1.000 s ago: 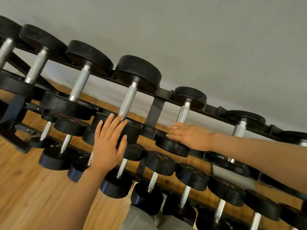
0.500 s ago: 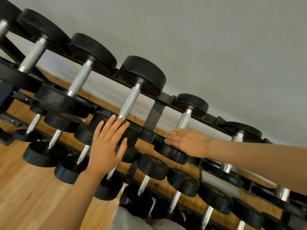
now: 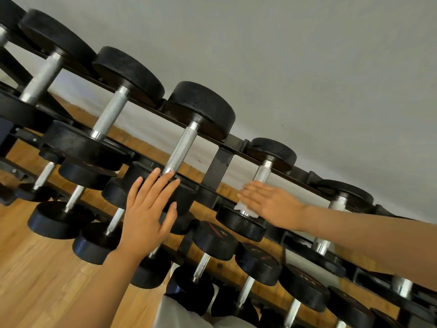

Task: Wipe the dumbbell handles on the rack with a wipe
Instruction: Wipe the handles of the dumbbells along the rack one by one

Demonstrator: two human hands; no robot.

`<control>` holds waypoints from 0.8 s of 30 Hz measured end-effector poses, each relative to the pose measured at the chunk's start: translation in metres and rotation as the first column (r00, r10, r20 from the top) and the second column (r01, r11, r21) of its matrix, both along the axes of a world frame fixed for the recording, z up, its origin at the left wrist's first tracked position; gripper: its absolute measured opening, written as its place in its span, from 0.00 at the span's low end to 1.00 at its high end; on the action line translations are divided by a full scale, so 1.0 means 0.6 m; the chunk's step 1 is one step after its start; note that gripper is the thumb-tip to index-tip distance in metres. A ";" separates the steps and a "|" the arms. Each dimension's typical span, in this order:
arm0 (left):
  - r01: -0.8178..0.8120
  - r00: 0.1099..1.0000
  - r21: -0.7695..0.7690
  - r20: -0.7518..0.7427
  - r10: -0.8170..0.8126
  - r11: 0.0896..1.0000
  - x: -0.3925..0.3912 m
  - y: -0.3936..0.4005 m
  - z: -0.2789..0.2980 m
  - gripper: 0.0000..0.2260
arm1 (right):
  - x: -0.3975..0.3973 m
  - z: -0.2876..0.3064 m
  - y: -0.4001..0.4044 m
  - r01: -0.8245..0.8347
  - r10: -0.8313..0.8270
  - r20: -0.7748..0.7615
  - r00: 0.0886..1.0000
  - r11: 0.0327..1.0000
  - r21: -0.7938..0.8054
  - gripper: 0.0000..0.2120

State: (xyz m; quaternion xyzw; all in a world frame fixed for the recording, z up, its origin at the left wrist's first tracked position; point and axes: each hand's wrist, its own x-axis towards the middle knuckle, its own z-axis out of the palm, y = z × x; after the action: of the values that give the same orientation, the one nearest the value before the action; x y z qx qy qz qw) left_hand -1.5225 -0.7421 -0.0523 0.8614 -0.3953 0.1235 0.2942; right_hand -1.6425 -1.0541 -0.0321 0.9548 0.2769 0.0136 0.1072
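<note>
Wipe [image 3: 243, 207]: thin, limp; right hand [image 3: 272, 204] flat, pressing it on knurled handle [image 3: 262, 172]. Left hand [image 3: 147, 214] open, braced on rack [image 3: 218, 162]. Best wrapped round handle's middle.

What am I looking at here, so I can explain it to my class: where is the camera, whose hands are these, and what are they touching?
The camera sits on a person's head, looking forward and down, so the picture is tilted. Both hands belong to that person. In front stands a black dumbbell rack with rows of black dumbbells with metal handles, above a wooden floor. The right hand, fingers straight, presses a white wipe against a short dumbbell handle on the top row. The left hand, open with fingers spread, rests against the black end of a dumbbell nearby.
</note>
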 end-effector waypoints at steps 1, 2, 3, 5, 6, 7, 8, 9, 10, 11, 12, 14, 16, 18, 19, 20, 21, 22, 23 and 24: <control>0.001 1.000 0.003 -0.003 -0.001 1.000 0.000 0.000 0.000 0.20 | 0.007 0.005 -0.015 0.009 -0.009 0.013 1.000 1.000 -0.012 0.21; 0.003 1.000 0.007 -0.003 -0.003 1.000 0.001 0.000 0.000 0.20 | 0.016 0.010 -0.033 0.056 -0.055 0.029 0.998 0.998 -0.025 0.21; 0.006 1.000 0.009 -0.003 -0.006 1.000 0.001 0.001 0.001 0.20 | 0.024 0.016 -0.049 0.113 -0.111 0.065 0.992 0.993 -0.033 0.20; 0.003 1.000 0.008 -0.002 -0.003 1.000 0.002 0.001 0.002 0.20 | 0.033 0.021 -0.058 0.222 -0.213 0.132 0.968 0.974 -0.051 0.20; -0.002 1.000 0.009 -0.001 0.002 1.000 0.002 0.000 0.002 0.20 | 0.031 0.017 -0.048 0.259 -0.248 0.151 0.957 0.965 -0.052 0.21; -0.007 1.000 0.011 0.000 0.007 1.000 0.001 -0.001 0.002 0.20 | 0.023 0.007 -0.032 0.278 -0.269 0.155 0.950 0.960 -0.036 0.22; -0.013 1.000 0.012 0.001 0.013 1.000 0.000 -0.002 0.001 0.20 | 0.012 -0.006 -0.014 0.269 -0.266 0.137 0.954 0.963 -0.005 0.23; -0.017 1.000 0.013 0.000 0.017 1.000 -0.001 -0.003 0.001 0.20 | -0.001 -0.019 0.003 0.220 -0.222 0.107 0.969 0.975 0.036 0.21; -0.018 1.000 0.015 -0.002 0.018 1.000 -0.001 -0.002 0.001 0.20 | -0.015 -0.029 0.014 0.155 -0.159 0.060 0.985 0.986 0.068 0.20; -0.016 1.000 0.018 -0.003 0.016 1.000 0.000 -0.003 0.001 0.20 | -0.024 -0.033 0.019 0.093 -0.095 0.008 0.995 0.992 0.090 0.19; -0.014 1.000 0.021 -0.004 0.014 1.000 0.000 -0.002 0.001 0.20 | -0.026 -0.029 0.014 0.037 -0.034 -0.029 0.999 0.994 0.101 0.21; -0.012 1.000 0.024 -0.003 0.012 1.000 0.001 -0.001 0.002 0.20 | -0.014 -0.012 -0.012 -0.027 0.031 -0.049 0.998 0.995 0.092 0.26; -0.006 1.000 0.025 0.000 0.006 1.000 0.001 -0.001 0.002 0.20 | 0.006 0.008 -0.046 0.049 -0.050 0.002 0.999 0.997 0.056 0.33; -0.007 1.000 0.029 0.001 0.007 1.000 0.001 0.000 0.002 0.20 | 0.021 0.021 -0.071 0.180 -0.182 0.063 0.981 0.983 0.039 0.36; -0.010 1.000 0.031 0.001 0.010 0.999 0.002 0.000 0.002 0.20 | 0.021 0.020 -0.072 0.229 -0.232 0.084 0.969 0.973 0.043 0.36; -0.012 1.000 0.032 0.000 0.012 0.999 0.001 0.000 0.001 0.20 | 0.016 0.013 -0.065 0.266 -0.271 0.103 0.957 0.962 0.055 0.36; -0.012 1.000 0.032 -0.001 0.012 0.999 0.001 -0.001 0.001 0.21 | 0.008 0.003 -0.052 0.291 -0.299 0.114 0.947 0.953 0.078 0.36; -0.013 1.000 0.030 -0.002 0.014 0.999 0.000 -0.001 0.001 0.21 | -0.004 -0.010 -0.036 0.294 -0.305 0.108 0.946 0.950 0.110 0.36; -0.016 1.000 0.029 -0.001 0.016 0.999 0.000 -0.001 0.001 0.21 | -0.018 -0.023 -0.021 0.259 -0.274 0.085 0.958 0.954 0.150 0.35; -0.018 1.000 0.030 0.000 0.018 0.999 0.000 -0.002 0.001 0.20 | -0.032 -0.034 -0.010 0.201 -0.214 0.047 0.976 0.961 0.189 0.34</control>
State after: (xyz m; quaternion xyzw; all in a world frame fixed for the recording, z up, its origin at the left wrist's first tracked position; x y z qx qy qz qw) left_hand -1.5226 -0.7431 -0.0514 0.8691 -0.3894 0.1200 0.2804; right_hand -1.6619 -1.0600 -0.0525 0.9834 0.1691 0.0597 0.0288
